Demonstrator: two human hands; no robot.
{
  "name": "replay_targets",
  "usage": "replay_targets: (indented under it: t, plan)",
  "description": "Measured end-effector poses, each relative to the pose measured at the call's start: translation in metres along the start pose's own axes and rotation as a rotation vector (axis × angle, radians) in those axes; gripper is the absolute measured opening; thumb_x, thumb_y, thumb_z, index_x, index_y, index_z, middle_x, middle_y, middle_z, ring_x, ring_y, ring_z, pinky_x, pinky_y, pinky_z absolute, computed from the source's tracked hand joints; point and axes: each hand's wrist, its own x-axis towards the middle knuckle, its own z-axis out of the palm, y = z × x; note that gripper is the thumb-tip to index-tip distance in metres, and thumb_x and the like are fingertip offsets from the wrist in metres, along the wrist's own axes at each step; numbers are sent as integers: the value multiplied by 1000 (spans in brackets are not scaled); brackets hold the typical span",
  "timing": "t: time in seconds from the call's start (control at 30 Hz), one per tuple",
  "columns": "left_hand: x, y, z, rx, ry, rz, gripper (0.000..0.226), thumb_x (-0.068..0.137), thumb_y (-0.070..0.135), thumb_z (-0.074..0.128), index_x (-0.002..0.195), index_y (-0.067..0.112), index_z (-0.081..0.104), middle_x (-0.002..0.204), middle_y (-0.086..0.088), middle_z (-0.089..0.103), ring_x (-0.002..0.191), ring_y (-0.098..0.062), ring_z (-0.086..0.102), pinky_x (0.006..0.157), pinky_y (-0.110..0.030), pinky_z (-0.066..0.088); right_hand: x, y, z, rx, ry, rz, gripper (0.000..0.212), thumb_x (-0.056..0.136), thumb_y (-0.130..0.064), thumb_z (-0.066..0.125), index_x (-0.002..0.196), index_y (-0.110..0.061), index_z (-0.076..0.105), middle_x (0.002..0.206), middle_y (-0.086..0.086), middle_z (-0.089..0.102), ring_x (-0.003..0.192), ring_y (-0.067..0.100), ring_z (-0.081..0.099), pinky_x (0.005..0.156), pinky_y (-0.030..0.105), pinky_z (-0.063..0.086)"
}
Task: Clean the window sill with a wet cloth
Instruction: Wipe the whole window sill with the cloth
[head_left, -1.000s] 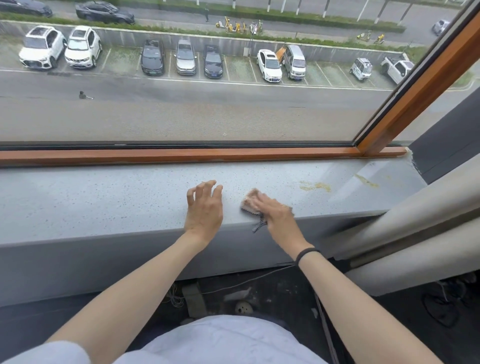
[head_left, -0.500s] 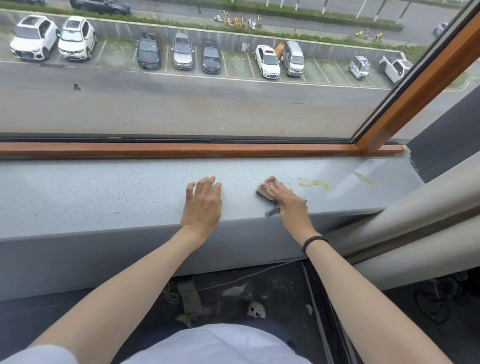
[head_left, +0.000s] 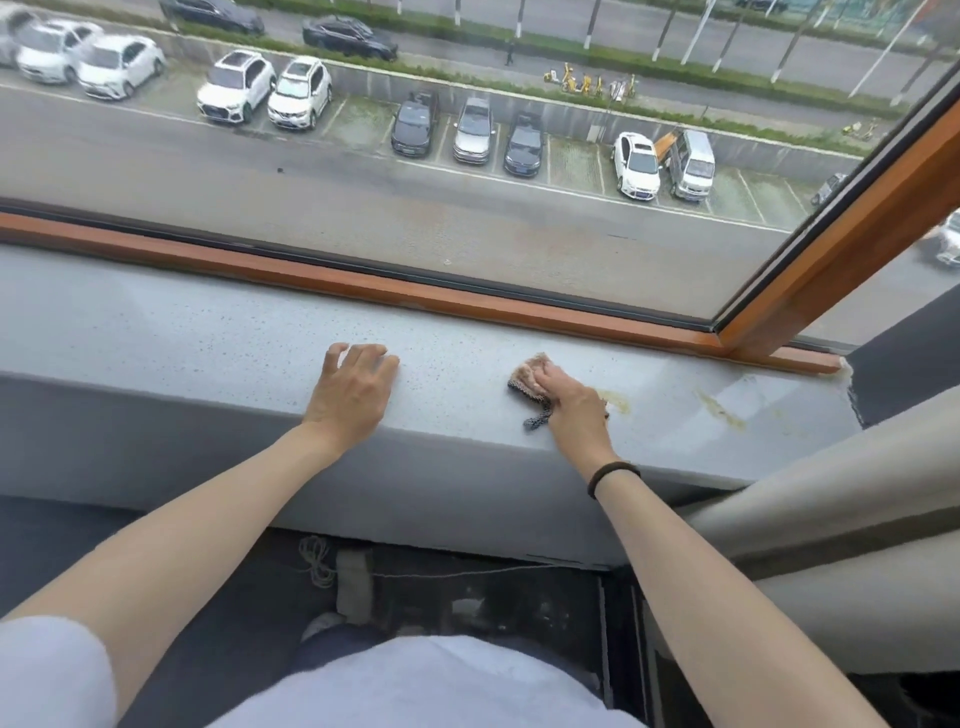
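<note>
My right hand (head_left: 571, 408) presses the cloth (head_left: 527, 376) onto the sill (head_left: 208, 332), fingers bent over it, cloth poking out beyond and left of my fingertips, a yellow stain (head_left: 618, 402) just right, while my left hand (head_left: 353, 397) lies spread flat.

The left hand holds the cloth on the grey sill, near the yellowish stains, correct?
Wrong hand: the head view shows the right hand holding the cloth on the grey sill, near the yellowish stains. The left hand rests bare.
</note>
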Motion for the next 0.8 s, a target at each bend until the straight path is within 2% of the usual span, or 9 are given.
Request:
replay_targets:
  t: [0.17, 0.23, 0.33, 0.4, 0.5, 0.57, 0.67, 0.73, 0.8]
  plan:
    - [3, 4, -12, 223, -115, 3, 47, 57, -5, 69, 101, 8, 63, 107, -14, 62, 96, -27, 63, 95, -40, 24, -21, -8, 11, 4, -120, -332, 73, 76, 26, 40, 136, -13, 50, 146, 4, 41, 139, 16, 33, 116, 27, 25]
    - [7, 14, -20, 268, -158, -28, 53, 56, -3, 70, 107, 8, 63, 108, -12, 63, 95, -25, 64, 96, -39, 23, -4, 7, -6, -13, -182, -375, 72, 77, 25, 37, 134, -14, 53, 146, 2, 42, 139, 15, 33, 115, 26, 24]
    - [14, 35, -30, 261, -181, -76, 49, 65, -4, 65, 112, 8, 62, 108, -11, 63, 95, -25, 63, 97, -41, 20, 30, 25, -25, 2, -131, -198, 68, 76, 24, 37, 131, -13, 57, 144, 6, 44, 138, 21, 36, 115, 26, 22]
    - [22, 48, -32, 242, -183, -92, 45, 69, -5, 61, 112, 8, 62, 110, -12, 62, 96, -26, 62, 97, -41, 19, 29, 17, -23, 24, -92, -120, 69, 74, 24, 40, 131, -11, 56, 145, 9, 43, 139, 21, 34, 113, 20, 18]
    - [49, 68, -29, 227, -162, -27, 41, 66, -6, 63, 105, 7, 64, 107, -13, 64, 92, -28, 63, 93, -41, 26, 5, 9, -17, 2, -156, -272, 67, 73, 23, 41, 129, -9, 58, 142, 7, 48, 136, 21, 38, 110, 22, 25]
    - [73, 78, -27, 182, -170, 25, 39, 72, -4, 60, 110, 6, 61, 109, -13, 62, 95, -29, 60, 87, -40, 37, 4, 14, -16, 35, -158, -347, 70, 75, 24, 38, 130, -14, 58, 143, 1, 46, 138, 14, 36, 113, 23, 27]
    - [113, 89, -28, 141, -205, 1, 28, 86, 2, 51, 113, 9, 55, 106, -10, 59, 94, -27, 55, 73, -34, 42, 37, 25, -22, 18, -154, -292, 74, 71, 26, 37, 128, -16, 59, 143, 1, 46, 136, 12, 37, 114, 27, 29]
    - [134, 93, -28, 139, -239, -72, 18, 93, 12, 48, 111, 12, 53, 109, -8, 57, 97, -25, 54, 73, -33, 41, 59, 23, -27, 13, -129, -201, 74, 71, 26, 37, 130, -14, 58, 145, 2, 44, 137, 16, 37, 114, 26, 27]
    - [148, 90, -24, 130, -277, -141, 20, 99, 23, 43, 113, 12, 51, 113, -8, 55, 102, -26, 54, 77, -34, 41, 70, 11, -22, 14, -82, -128, 71, 73, 25, 39, 132, -11, 55, 147, 4, 40, 138, 19, 35, 112, 24, 23]
